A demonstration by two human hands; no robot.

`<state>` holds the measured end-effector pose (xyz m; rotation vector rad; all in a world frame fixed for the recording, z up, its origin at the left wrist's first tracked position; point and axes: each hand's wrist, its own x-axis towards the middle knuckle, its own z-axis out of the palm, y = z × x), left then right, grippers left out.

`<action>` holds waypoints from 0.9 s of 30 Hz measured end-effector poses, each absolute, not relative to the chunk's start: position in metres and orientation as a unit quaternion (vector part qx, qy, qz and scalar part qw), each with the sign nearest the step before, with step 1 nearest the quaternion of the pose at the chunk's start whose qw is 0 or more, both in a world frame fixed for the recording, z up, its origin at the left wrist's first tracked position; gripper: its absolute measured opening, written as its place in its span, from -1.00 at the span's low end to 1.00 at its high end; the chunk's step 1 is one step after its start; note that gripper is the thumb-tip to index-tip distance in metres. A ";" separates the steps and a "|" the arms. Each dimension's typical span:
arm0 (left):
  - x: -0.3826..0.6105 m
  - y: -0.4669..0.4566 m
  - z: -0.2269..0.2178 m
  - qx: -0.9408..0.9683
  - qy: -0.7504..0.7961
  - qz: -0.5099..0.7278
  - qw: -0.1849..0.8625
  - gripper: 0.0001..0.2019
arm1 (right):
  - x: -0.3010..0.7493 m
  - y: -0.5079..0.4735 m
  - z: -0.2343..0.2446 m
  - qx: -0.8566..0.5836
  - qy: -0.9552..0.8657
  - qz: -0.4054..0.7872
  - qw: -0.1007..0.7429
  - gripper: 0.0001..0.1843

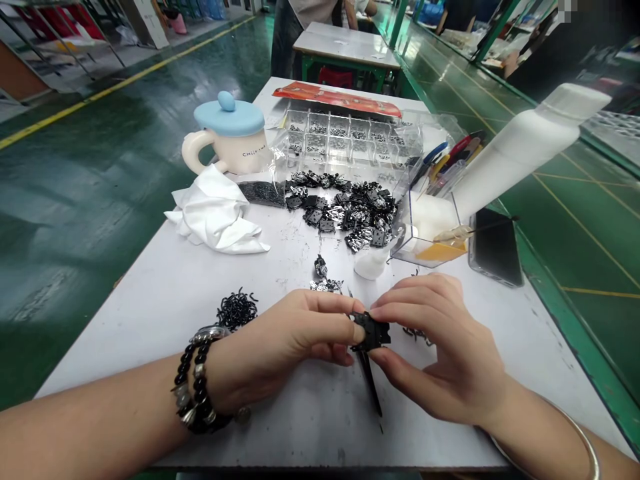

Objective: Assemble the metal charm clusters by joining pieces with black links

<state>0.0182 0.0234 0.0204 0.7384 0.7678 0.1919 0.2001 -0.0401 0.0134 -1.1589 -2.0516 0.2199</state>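
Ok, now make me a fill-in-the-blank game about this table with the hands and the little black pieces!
1. The left hand and the right hand pinch a small black piece between their ____.
2. The mug has a ____ lid.
3. The beaded bracelet beside the left hand has mostly ____ beads.
4. The clear plastic tray is divided into many small ____.

Missing words: fingers; blue; black; compartments.
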 end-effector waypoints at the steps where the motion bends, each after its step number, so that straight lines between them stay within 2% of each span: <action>1: 0.018 0.023 0.020 0.348 0.369 0.092 0.857 -0.80 | 0.200 -0.040 0.013 -0.452 -0.803 0.087 0.378 -0.77; 27: 0.016 0.024 0.014 0.381 0.367 0.101 0.843 -0.74 | 0.201 -0.039 0.013 -0.442 -0.805 0.075 0.388 -0.81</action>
